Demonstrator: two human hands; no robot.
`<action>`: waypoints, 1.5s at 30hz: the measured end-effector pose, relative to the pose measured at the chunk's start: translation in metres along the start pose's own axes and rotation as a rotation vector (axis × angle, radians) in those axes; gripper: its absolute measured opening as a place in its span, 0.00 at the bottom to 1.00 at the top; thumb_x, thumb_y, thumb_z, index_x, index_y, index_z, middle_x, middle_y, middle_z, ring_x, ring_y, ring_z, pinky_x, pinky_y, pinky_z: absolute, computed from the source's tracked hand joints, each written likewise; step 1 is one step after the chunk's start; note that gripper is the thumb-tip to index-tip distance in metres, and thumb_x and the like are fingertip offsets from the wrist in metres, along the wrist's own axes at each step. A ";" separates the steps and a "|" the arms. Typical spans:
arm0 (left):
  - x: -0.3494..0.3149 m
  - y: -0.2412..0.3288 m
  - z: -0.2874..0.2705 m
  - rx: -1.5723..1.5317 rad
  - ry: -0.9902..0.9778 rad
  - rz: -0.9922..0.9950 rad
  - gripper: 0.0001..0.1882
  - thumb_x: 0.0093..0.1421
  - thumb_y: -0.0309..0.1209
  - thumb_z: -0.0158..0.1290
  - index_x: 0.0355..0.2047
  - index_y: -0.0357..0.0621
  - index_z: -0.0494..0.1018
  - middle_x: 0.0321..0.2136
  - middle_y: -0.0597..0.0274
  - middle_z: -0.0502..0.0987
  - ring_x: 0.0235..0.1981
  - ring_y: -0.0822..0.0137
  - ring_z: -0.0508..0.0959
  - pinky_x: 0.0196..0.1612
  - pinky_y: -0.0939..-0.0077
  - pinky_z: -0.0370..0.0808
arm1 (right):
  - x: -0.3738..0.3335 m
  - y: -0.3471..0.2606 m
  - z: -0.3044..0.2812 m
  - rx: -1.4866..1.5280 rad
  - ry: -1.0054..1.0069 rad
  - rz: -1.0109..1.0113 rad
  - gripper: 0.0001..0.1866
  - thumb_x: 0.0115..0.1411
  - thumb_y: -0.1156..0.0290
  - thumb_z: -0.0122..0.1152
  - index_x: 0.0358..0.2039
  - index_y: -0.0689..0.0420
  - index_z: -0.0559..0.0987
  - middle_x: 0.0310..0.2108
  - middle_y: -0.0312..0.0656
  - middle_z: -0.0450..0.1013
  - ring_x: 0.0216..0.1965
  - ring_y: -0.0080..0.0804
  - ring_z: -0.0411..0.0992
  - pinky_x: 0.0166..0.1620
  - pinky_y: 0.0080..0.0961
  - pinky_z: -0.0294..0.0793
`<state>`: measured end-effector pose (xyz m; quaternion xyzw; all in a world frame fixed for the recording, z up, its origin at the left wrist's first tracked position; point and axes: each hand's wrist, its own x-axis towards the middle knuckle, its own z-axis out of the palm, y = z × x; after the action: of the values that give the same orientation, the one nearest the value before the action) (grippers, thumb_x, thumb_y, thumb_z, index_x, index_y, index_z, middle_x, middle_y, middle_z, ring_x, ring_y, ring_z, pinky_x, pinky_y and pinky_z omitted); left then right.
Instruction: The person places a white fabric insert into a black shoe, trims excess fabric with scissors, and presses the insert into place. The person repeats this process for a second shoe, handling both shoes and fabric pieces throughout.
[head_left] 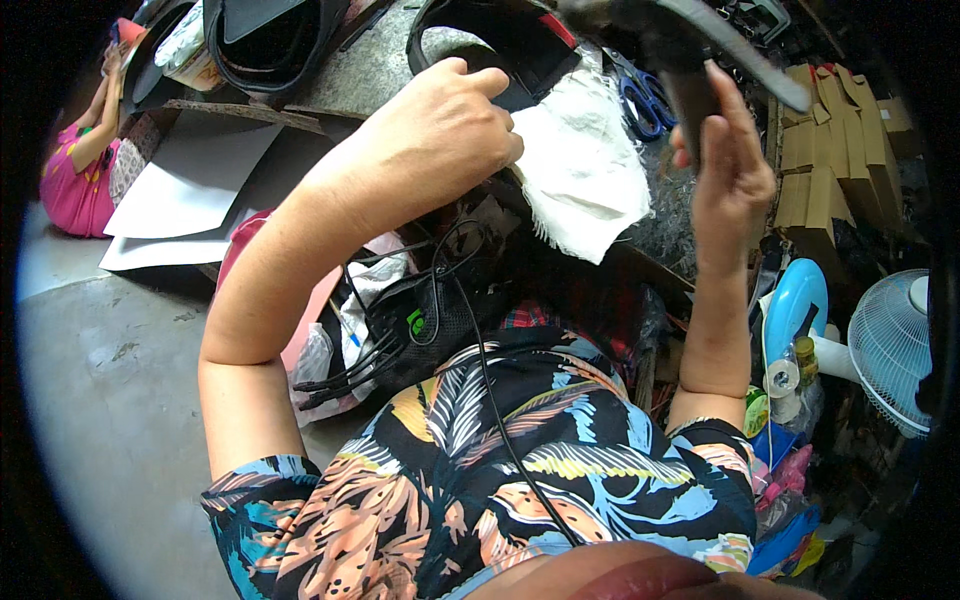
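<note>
My left hand (pixel 455 125) is bent over the worktable with its fingers curled. It is beside a white frayed cloth (pixel 585 170) and a black hollow piece (pixel 500 45) with a red patch on its edge. Whatever lies inside its fingers is hidden. On the right, my right hand (pixel 735 175) is raised, thumb and fingers around a dark flat handle-like piece (pixel 690 105). The top of that piece runs into a blurred dark shape with a curved grey edge, so I cannot make out its kind. Blue-handled scissors (pixel 645 105) lie between the hands, past the cloth.
White sheets (pixel 195 180) lie at the left, near another person in pink (pixel 80 190). A black bag (pixel 420 320) with cables hangs before me. Folded cardboard (pixel 830 140) and a fan (pixel 890 340) stand at right. A round black piece (pixel 265 80) sits at the table's back.
</note>
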<state>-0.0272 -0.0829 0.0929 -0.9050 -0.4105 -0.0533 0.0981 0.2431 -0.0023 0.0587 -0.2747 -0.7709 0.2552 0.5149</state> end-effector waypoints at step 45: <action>0.003 -0.020 -0.023 -0.892 0.495 0.109 0.18 0.59 0.20 0.57 0.51 0.45 0.77 0.36 0.59 0.83 0.36 0.67 0.83 0.43 0.74 0.79 | 0.020 0.036 -0.033 1.162 -0.422 0.197 0.34 0.64 0.49 0.54 0.62 0.60 0.68 0.62 0.55 0.65 0.65 0.45 0.62 0.66 0.47 0.60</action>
<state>-0.0403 -0.0731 0.1190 -0.8392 -0.2644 -0.4309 -0.2006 0.2733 0.0412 0.0584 0.0368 -0.5623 0.7277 0.3911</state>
